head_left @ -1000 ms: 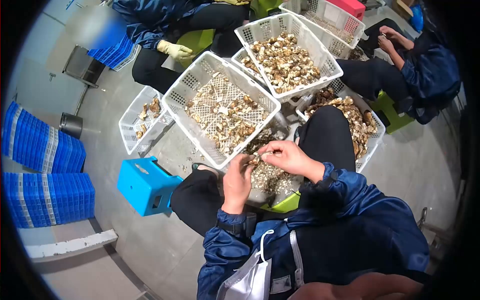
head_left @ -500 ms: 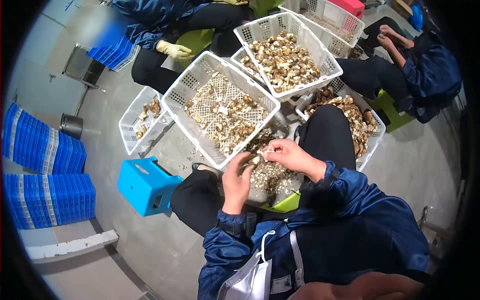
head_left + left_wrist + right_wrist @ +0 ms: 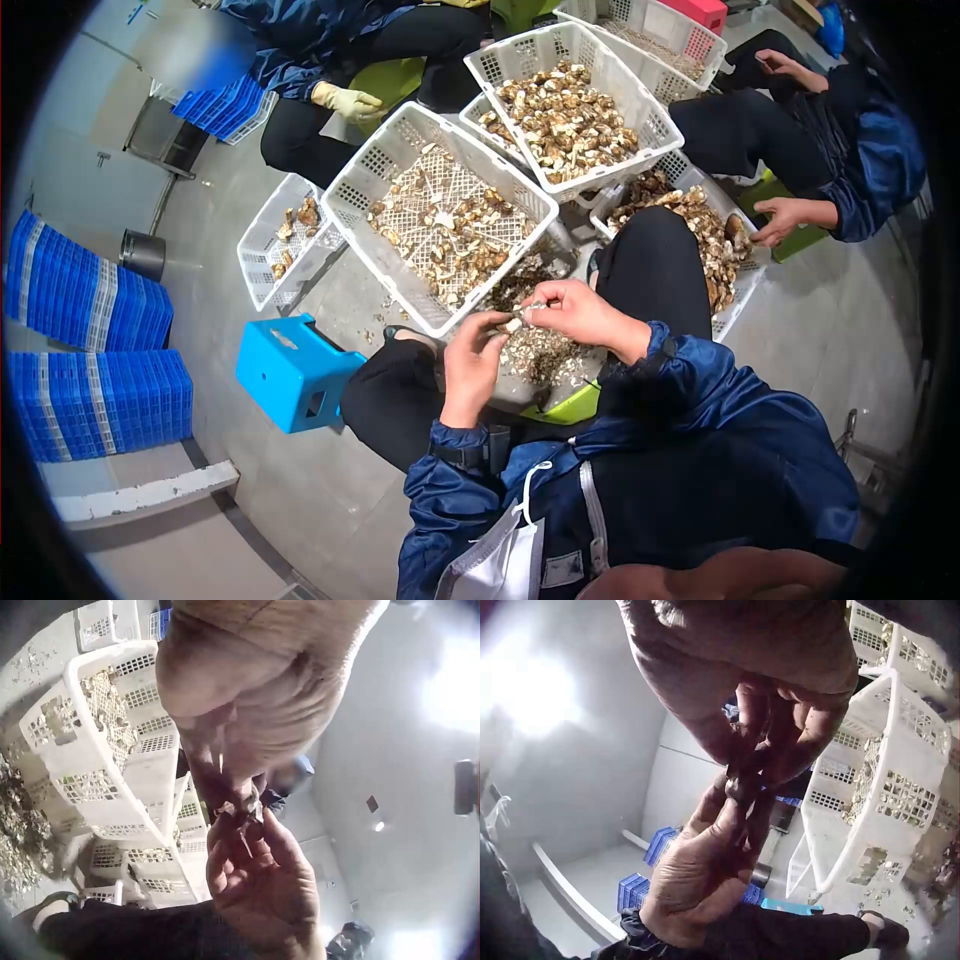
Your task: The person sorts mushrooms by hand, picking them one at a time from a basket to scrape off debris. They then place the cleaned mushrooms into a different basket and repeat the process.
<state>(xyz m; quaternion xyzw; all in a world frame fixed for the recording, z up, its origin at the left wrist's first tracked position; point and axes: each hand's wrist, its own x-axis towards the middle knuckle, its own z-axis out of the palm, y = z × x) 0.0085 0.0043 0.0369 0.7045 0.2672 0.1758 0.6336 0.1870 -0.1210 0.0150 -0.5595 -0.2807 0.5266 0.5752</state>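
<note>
My left hand holds a small mushroom, pale with brown patches, between thumb and fingers. My right hand meets it from the other side, its thumb and fingers pinching a small grey-white thing whose kind I cannot tell. Both sets of fingertips come together at the mushroom in the left wrist and right wrist views and partly hide it. Below the hands lies a heap of pale trimmings. Just beyond is a white basket with scattered mushrooms on its slatted bottom.
A fuller white basket of mushrooms is stacked behind; another basket of them stands beside my right knee. At left are a blue stool, a small white basket and stacked blue crates. Other people sit around the baskets.
My hands stay in nearly the same place, their fingers shifting slightly around the mushroom. The person at right has moved one hand down to the basket by my right knee.
</note>
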